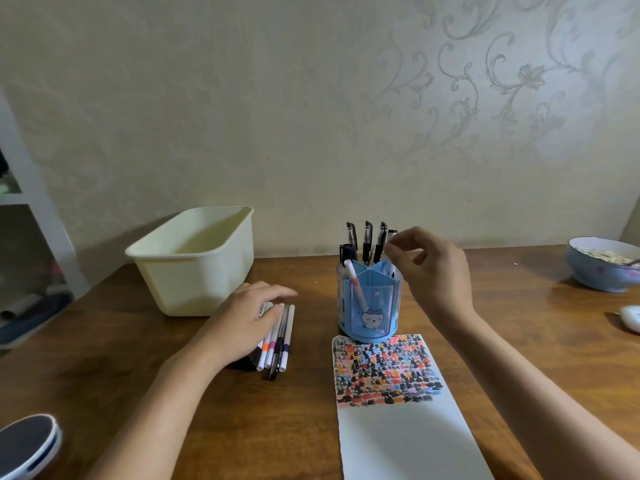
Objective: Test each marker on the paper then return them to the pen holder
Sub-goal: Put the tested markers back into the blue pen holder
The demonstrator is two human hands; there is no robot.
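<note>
Pale floral-patterned wallpaper (pixel 485 98), brown wooden table (pixel 277 427), white shelf unit (pixel 38 216) at left

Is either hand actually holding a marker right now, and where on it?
Left hand rests flat on the loose markers on the table, no grip. Right hand hovers over the pen holder, fingers curled; whether it pinches anything cannot be told.

Bare arms, nothing worn
Left hand (pixel 242 320) and right hand (pixel 433 268): no sleeves, rings, watch or gloves visible.
</note>
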